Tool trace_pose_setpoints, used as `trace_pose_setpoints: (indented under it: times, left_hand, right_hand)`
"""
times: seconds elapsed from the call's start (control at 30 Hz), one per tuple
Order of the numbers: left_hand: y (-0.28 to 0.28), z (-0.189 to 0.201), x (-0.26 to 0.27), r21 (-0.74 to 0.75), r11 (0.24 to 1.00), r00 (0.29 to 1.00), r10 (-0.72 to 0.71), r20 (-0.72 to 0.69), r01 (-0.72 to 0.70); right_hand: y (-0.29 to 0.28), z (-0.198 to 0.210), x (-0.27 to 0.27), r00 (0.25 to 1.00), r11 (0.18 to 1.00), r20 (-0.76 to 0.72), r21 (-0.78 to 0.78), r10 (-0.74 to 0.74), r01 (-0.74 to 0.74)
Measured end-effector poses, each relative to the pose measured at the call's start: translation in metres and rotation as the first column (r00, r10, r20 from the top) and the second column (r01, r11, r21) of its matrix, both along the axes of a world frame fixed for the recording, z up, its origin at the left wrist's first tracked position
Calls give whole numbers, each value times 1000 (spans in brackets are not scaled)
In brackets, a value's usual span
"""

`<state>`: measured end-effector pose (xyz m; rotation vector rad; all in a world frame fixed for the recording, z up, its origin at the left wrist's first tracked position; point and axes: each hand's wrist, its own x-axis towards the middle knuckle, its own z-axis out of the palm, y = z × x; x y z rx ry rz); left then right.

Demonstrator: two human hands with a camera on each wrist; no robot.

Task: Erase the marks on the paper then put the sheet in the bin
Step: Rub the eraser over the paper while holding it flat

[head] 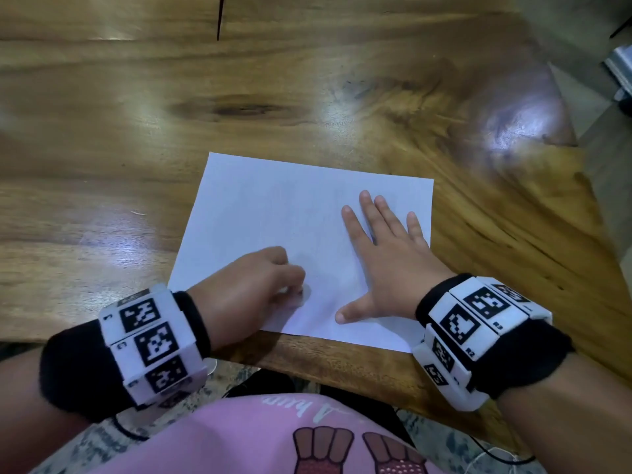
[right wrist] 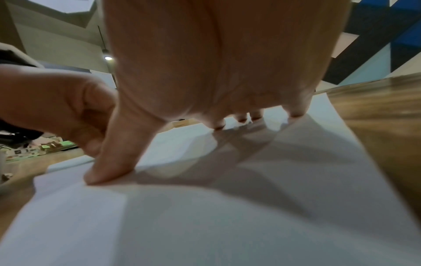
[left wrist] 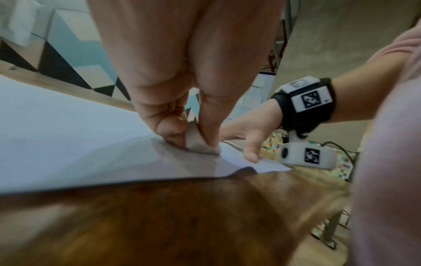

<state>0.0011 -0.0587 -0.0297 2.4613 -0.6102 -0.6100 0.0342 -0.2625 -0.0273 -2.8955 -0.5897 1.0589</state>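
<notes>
A white sheet of paper (head: 273,213) lies on the wooden table near its front edge. My left hand (head: 270,285) pinches a small pale eraser (left wrist: 200,144) between thumb and fingers and presses it onto the sheet's near left part. The eraser (head: 301,295) barely shows in the head view. My right hand (head: 383,254) lies flat with fingers spread on the right half of the paper (right wrist: 227,216), thumb (right wrist: 107,165) pressing down. Any marks on the sheet are too faint to make out. No bin is in view.
The wooden table (head: 171,97) stretches away to the left and far side, with its right corner (head: 578,145) close by. The paper's near edge (left wrist: 136,181) sits just inside the table's front edge. My lap in pink cloth (head: 256,439) is below.
</notes>
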Motion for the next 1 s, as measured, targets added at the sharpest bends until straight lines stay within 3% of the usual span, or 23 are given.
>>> trace_pose_setpoints:
  times: [0.1,0.3,0.47,0.67,0.8,0.87,0.93,1.0]
  left_hand:
    - [-2,3,6,-8,1000,999,7,-37,-7]
    - [-31,-3,24,-17,1000,996,-3,84,4]
    - [-18,2,-1,-8,993,990,-120,-71,120]
    - [-45,1,28,-4,998,996,-62,64,63]
    - [-34,-2,3,80,973,976,-218,-8,218]
    - [-31,-3,0,101,959,962,-271,42,266]
    - [-40,-4,11,22,979,978,-203,43,202]
    - [-50,3,19,41,985,984,-169,59,166]
  right_hand:
    - [1,-1,0,1000,1000,-1,1,2,-2]
    - [1,0,0,1000,1000,-14,-12,19,-20]
    - [1,1,1,999,999,-33,-24,22,-22]
    - [1,1,1,999,999,-23,-19,27,-27]
    - [0,1,1,999,1000,-31,-17,21,-21]
    - [0,1,0,999,1000,-31,-12,20,-20]
    - [0,1,0,1000,1000,-25,-4,17,-17]
    - [0,0,0,1000,1000,-20,-2,21,-21]
